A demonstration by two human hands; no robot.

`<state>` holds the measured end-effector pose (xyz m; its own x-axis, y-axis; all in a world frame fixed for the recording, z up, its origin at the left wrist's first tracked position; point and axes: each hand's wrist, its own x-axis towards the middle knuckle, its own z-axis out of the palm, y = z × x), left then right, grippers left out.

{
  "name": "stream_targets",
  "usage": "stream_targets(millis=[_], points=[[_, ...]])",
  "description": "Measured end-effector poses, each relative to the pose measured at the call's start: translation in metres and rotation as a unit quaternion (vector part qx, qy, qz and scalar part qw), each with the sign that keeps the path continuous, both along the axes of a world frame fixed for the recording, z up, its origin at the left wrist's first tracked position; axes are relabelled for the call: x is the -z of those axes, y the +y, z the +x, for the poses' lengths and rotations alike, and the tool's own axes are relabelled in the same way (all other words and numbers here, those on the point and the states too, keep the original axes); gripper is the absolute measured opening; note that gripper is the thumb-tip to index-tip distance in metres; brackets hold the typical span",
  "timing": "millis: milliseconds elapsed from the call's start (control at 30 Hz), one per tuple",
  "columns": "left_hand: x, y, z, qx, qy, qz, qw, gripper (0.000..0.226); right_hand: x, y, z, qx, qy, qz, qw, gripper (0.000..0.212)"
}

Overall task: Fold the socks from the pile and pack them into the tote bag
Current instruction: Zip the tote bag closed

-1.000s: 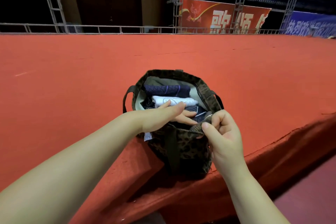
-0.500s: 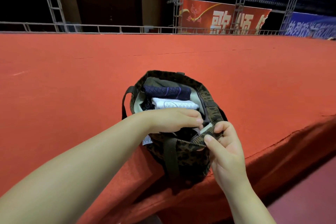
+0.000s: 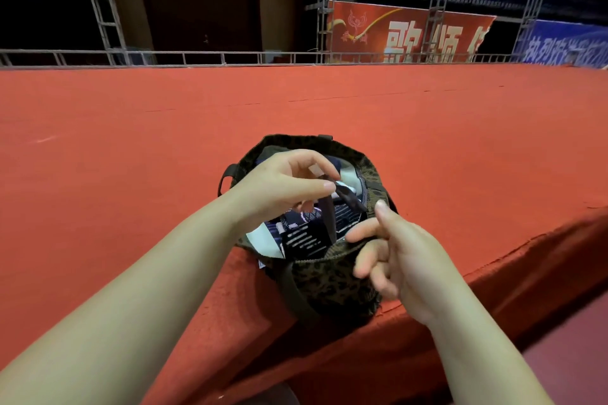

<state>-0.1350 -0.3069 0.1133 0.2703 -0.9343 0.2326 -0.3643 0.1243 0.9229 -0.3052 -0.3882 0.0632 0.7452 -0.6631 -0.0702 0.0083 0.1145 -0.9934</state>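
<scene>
A broad tabletop covered in orange-red felt cloth (image 3: 131, 158) fills the view from the left edge, its near edge dropping away towards the lower right; the left forearm crosses it from the lower left corner; the left hand (image 3: 279, 184) hangs over the mouth of the bag, its thumb and forefinger pinching a dark brown fabric strap (image 3: 329, 217) that rises from inside the bag, the other fingers loosely curled above it; just beneath the hand stands the dark leopard-print fabric tote bag (image 3: 329, 286), upright at the near edge of the tabletop, its mouth open and its near wall sagging towards the person; a dark looped handle (image 3: 227, 177) shows on its left side; inside the bag lie the folded socks (image 3: 302, 237), dark navy with pale stripes and dashes, packed side by side against the pale lining; more dark and white fabric shows further back under the left hand, too hidden to tell apart; to the right, the right hand (image 3: 401, 260) is beside the near right rim of the bag, grasping nothing, its forefinger raised and the other fingers relaxed and half bent, their tips just beside the rim; whether they touch it I cannot tell; beyond the tabletop run a grey metal railing (image 3: 230, 57), scaffold trusses and a red banner with pale characters (image 3: 411, 33).
</scene>
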Motion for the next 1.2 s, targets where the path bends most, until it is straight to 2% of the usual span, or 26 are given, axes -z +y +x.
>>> stream_targets(millis=[100, 200, 267, 500, 667, 800, 900, 967, 1033, 1100, 1200], points=[[0.001, 0.004, -0.007, -0.004, 0.003, -0.027, 1.000, 0.016, -0.006, 0.005, 0.003, -0.037, 0.002, 0.069, 0.997, 0.061], [0.004, 0.009, -0.013, 0.019, -0.025, -0.011, 0.999, 0.014, -0.010, 0.008, 0.003, -0.069, -0.009, 0.110, 0.992, 0.073], [0.006, 0.012, -0.017, 0.047, -0.028, -0.003, 0.998, 0.011, -0.011, 0.011, 0.003, -0.081, -0.014, 0.121, 0.989, 0.073], [0.017, 0.013, -0.021, 0.094, -0.006, 0.006, 0.996, 0.018, -0.013, 0.019, -0.002, -0.100, -0.027, 0.107, 0.989, 0.050], [0.023, 0.012, -0.018, 0.038, 0.034, -0.028, 0.998, 0.014, -0.012, 0.019, -0.006, -0.106, -0.018, 0.084, 0.991, 0.034], [0.023, 0.012, -0.018, 0.028, 0.039, -0.038, 0.998, 0.015, -0.013, 0.019, -0.006, -0.103, -0.013, 0.046, 0.994, 0.021], [0.011, 0.008, -0.022, -0.002, -0.008, -0.049, 0.999, 0.020, -0.018, 0.019, -0.004, -0.086, -0.063, 0.022, 0.994, 0.007], [-0.008, 0.001, -0.022, -0.006, -0.059, -0.067, 0.996, 0.023, -0.025, 0.015, -0.004, -0.063, -0.105, 0.022, 0.992, 0.019], [-0.030, -0.010, -0.019, 0.013, -0.105, -0.064, 0.992, 0.021, -0.034, 0.011, -0.005, -0.045, -0.139, 0.033, 0.989, 0.020], [-0.043, -0.022, -0.010, 0.023, -0.163, -0.029, 0.986, 0.017, -0.039, 0.006, -0.004, -0.036, -0.148, 0.035, 0.988, 0.020], [-0.034, -0.031, 0.015, 0.014, -0.237, 0.054, 0.970, 0.017, -0.027, 0.003, -0.003, -0.056, -0.107, 0.038, 0.992, 0.019]])
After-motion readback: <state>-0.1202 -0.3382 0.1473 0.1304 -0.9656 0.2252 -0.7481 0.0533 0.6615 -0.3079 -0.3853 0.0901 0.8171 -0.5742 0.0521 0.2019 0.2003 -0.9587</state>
